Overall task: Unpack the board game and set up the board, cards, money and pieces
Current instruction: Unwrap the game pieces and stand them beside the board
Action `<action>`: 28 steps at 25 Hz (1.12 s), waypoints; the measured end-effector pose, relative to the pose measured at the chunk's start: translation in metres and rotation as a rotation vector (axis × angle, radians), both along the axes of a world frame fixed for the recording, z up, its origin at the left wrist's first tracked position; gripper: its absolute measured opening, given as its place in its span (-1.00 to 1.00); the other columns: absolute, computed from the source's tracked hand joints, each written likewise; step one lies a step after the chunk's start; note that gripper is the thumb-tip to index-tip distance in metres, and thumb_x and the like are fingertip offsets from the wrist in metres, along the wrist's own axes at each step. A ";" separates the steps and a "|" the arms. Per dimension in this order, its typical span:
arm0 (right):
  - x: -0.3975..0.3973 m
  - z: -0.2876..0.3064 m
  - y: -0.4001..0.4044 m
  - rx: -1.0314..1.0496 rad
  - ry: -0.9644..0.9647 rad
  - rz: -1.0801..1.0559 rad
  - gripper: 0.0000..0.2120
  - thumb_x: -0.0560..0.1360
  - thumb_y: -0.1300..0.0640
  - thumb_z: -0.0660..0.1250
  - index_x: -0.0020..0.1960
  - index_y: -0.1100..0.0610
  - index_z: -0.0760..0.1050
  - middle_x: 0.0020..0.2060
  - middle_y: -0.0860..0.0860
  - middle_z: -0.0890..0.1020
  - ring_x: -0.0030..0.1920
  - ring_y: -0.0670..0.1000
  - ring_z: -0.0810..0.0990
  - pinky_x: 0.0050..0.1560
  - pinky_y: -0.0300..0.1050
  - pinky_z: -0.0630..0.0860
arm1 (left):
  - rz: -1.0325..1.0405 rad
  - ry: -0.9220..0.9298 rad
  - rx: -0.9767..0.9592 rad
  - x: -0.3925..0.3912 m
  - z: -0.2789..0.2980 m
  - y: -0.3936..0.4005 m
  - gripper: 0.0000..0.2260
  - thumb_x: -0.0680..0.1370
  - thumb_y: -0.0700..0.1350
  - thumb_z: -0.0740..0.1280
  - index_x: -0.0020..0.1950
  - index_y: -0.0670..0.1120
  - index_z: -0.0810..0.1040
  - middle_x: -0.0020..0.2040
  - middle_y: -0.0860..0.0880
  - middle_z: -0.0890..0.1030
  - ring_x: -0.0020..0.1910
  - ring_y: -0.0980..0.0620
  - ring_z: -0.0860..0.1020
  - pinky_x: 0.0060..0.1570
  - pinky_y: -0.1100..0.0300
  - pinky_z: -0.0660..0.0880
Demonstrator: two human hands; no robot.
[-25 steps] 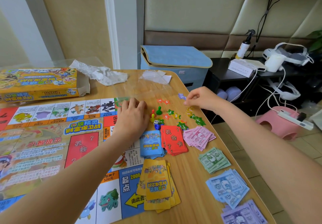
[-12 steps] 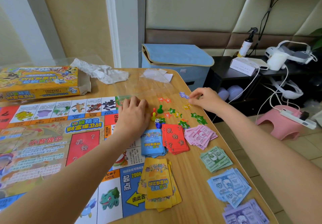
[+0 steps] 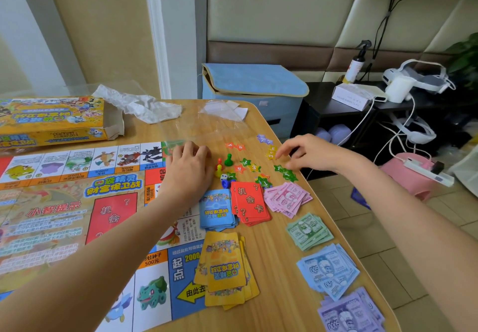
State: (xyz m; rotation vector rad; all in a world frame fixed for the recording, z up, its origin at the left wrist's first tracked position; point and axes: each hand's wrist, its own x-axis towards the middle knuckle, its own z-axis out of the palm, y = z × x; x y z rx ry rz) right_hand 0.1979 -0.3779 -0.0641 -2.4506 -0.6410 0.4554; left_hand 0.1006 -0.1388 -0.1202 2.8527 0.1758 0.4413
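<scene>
The game board lies unfolded on the left of the wooden table. My left hand rests palm down on the board's far right corner, beside the green pawn, other small pawns and a die. My right hand reaches left, its fingertips at the yellow star tokens, just above the green star tokens. Purple and orange star tokens lie nearby. Blue cards, red cards and yellow cards sit in piles. Pink, green, blue and purple banknotes line the right edge.
The yellow game box stands open at the far left, with crumpled plastic wrap and a clear bag behind the pieces. The table's right edge runs close to the banknotes. A blue storage box and a pink stool stand beyond.
My right hand has moved from the purple star tokens towards me to the yellow ones. My left hand has stayed on the board's corner.
</scene>
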 end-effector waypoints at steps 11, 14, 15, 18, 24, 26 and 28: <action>-0.005 -0.001 0.008 0.035 -0.089 0.055 -0.78 0.42 0.24 0.43 -0.20 -0.09 0.54 -0.08 0.03 0.62 -0.16 -0.04 0.56 -0.06 -0.20 0.49 | -0.001 -0.001 -0.010 0.000 0.001 -0.001 -0.69 0.61 0.03 0.10 0.22 -0.12 0.44 0.17 -0.13 0.41 0.18 -0.15 0.33 0.17 0.01 0.25; -0.014 0.001 0.022 -0.028 -0.039 0.146 -0.87 0.37 0.11 0.49 -0.19 -0.06 0.56 -0.25 -0.08 0.59 -0.31 -0.21 0.49 -0.19 -0.30 0.44 | 0.008 0.007 -0.004 -0.001 0.001 0.000 -0.69 0.61 0.03 0.10 0.22 -0.11 0.43 0.18 -0.13 0.41 0.19 -0.15 0.33 0.17 0.02 0.24; -0.016 0.000 0.027 -0.067 -0.012 0.187 -0.87 0.38 0.12 0.49 -0.18 -0.04 0.56 -0.27 -0.10 0.57 -0.36 -0.24 0.48 -0.26 -0.37 0.41 | 0.008 0.013 0.003 -0.001 0.001 -0.001 -0.69 0.61 0.04 0.10 0.22 -0.10 0.43 0.19 -0.12 0.40 0.19 -0.14 0.32 0.17 0.03 0.24; -0.015 -0.003 0.035 -0.098 -0.009 0.199 -0.85 0.40 0.21 0.47 -0.19 0.00 0.55 -0.37 -0.13 0.53 -0.44 -0.28 0.46 -0.35 -0.45 0.35 | 0.007 0.007 0.003 -0.001 0.001 -0.001 -0.70 0.61 0.03 0.10 0.22 -0.11 0.43 0.18 -0.12 0.40 0.18 -0.14 0.33 0.15 0.03 0.24; -0.013 0.004 0.039 -0.075 -0.027 0.123 -0.92 0.44 0.20 0.42 -0.13 0.03 0.58 -0.28 -0.13 0.58 -0.26 -0.13 0.54 -0.17 -0.32 0.45 | 0.012 0.006 -0.005 -0.001 0.001 -0.002 -0.69 0.61 0.02 0.11 0.23 -0.12 0.43 0.18 -0.13 0.40 0.18 -0.16 0.33 0.14 0.03 0.24; -0.015 0.004 0.039 -0.112 -0.053 0.135 -0.92 0.42 0.13 0.45 -0.11 0.08 0.59 -0.28 -0.13 0.58 -0.24 -0.14 0.55 -0.16 -0.27 0.47 | 0.014 0.009 -0.002 0.000 0.001 -0.001 -0.69 0.61 0.03 0.10 0.23 -0.11 0.43 0.18 -0.12 0.40 0.19 -0.14 0.33 0.15 0.04 0.24; -0.019 0.000 0.042 -0.148 -0.088 0.130 -0.84 0.38 0.10 0.49 -0.09 0.13 0.59 -0.29 -0.10 0.58 -0.24 -0.14 0.54 -0.12 -0.18 0.51 | 0.007 0.009 -0.012 0.000 0.001 -0.001 -0.69 0.61 0.03 0.10 0.23 -0.11 0.43 0.18 -0.13 0.41 0.19 -0.15 0.33 0.15 0.03 0.24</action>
